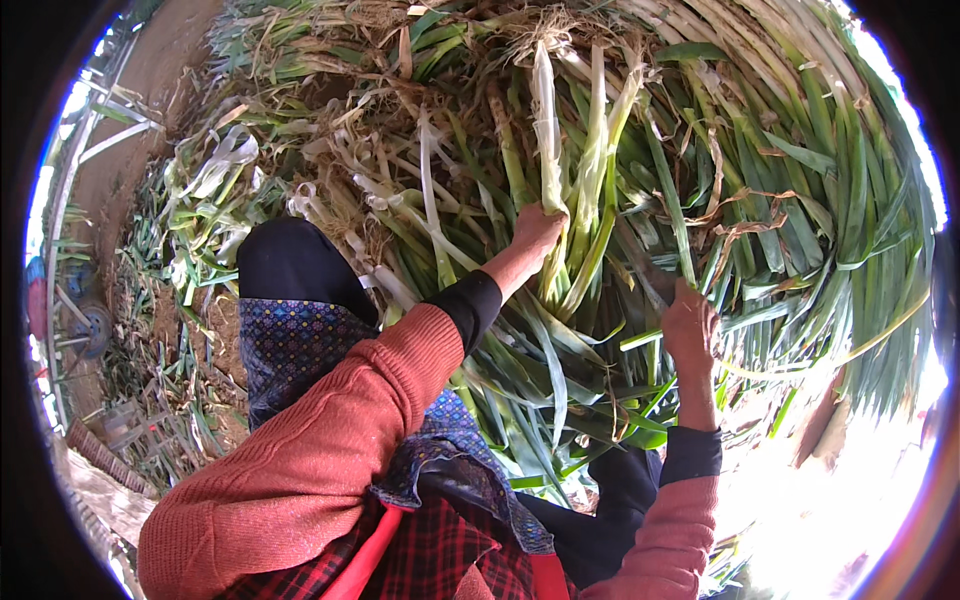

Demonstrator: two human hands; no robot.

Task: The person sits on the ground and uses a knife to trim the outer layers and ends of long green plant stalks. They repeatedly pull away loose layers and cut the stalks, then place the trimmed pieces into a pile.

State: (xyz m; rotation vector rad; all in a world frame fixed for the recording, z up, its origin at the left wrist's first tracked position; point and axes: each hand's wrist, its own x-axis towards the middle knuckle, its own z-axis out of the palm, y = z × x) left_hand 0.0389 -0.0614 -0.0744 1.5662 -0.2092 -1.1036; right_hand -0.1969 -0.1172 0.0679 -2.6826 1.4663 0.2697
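My left hand (538, 229) is closed around the pale shaft of a leek-like allium stalk (547, 135), its root end pointing away from me. Two more pale green stalks (596, 142) lie just right of that hand. To the right, my right hand (688, 322) is a fist around what looks like the handle of a flat, dark blade-like tool (646, 266); its handle is hidden in my fingers. A long green leaf (675, 202) runs down to the same fist. Loose green leaves (555, 360) hang below both hands.
Long stalks with green leaves (817, 165) are piled at the right. Rooted stalks and peeled skins (225, 161) lie at the left, beside my bent knee (300, 262). Leaf scraps (172, 375) litter the ground. A metal frame (75, 172) stands at the far left.
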